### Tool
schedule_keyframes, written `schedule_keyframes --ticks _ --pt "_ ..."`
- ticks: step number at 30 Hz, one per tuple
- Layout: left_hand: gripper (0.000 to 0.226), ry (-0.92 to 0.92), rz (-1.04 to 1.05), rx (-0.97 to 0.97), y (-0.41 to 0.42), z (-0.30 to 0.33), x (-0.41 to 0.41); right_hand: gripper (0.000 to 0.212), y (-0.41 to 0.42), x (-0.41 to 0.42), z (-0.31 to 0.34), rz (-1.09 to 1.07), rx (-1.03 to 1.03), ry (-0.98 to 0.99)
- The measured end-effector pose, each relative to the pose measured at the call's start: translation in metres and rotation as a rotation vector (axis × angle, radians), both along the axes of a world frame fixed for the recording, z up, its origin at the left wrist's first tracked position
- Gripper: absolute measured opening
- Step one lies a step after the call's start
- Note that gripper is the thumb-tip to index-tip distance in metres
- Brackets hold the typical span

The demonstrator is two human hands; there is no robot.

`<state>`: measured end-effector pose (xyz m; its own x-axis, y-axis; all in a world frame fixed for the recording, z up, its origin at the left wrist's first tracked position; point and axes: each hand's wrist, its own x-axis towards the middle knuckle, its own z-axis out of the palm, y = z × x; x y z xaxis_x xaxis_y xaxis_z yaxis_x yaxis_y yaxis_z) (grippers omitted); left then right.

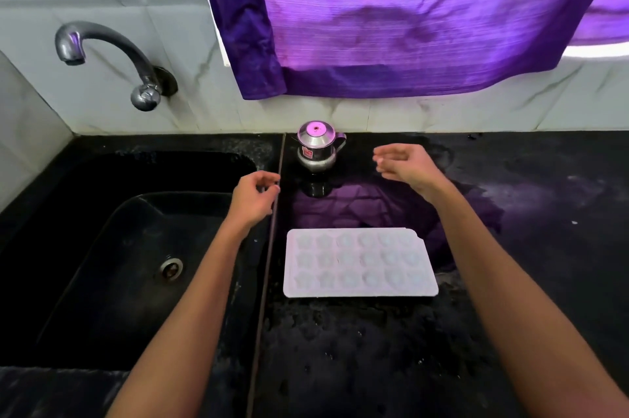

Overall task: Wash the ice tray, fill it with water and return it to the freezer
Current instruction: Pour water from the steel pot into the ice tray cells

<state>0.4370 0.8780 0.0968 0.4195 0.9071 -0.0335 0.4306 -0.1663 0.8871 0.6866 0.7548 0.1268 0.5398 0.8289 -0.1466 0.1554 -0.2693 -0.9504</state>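
Note:
A pale ice tray [360, 262] with several shaped hollows lies flat on the black counter, just right of the sink. Both my hands hover beyond it and touch nothing. My left hand [253, 197] hangs over the sink's right rim with loosely curled fingers. My right hand [405, 166] is held above the counter, fingers relaxed and pointing left toward a small steel pot [318, 146]. Neither hand holds anything.
A black sink [112, 247] with a metal drain fills the left side, and a curved steel tap [112, 60] juts from the tiled wall above it. A purple curtain [408, 15] hangs at the back. The black counter [527, 213] is wet around the tray.

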Motion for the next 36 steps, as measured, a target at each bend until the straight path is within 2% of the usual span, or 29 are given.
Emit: schedule_keyframes --ticks 4,9,12,17,20,25,36 --pt "0.03 -0.027 -0.014 -0.07 0.021 0.002 0.033 0.03 0.046 0.002 -0.003 0.029 -0.053 -0.008" --pt "0.076 -0.037 -0.037 -0.202 0.045 -0.008 0.077 0.065 0.094 0.011 -0.017 0.012 -0.11 -0.05" --pt "0.091 -0.062 -0.008 -0.245 0.058 -0.018 0.099 0.071 0.117 0.013 -0.028 0.042 -0.12 -0.043" --pt "0.073 -0.152 0.0 -0.307 0.066 -0.037 0.115 0.072 0.132 0.014 -0.051 0.131 -0.139 -0.011" --pt "0.065 -0.213 -0.001 -0.284 0.066 -0.046 0.117 0.058 0.132 0.017 -0.063 0.147 -0.117 0.006" --pt "0.068 -0.245 0.015 -0.238 0.065 -0.055 0.119 0.031 0.133 0.021 -0.07 0.159 -0.055 0.069" --pt "0.065 -0.248 -0.083 -0.201 0.036 -0.035 0.111 0.039 0.094 0.013 -0.044 0.096 -0.004 0.03"
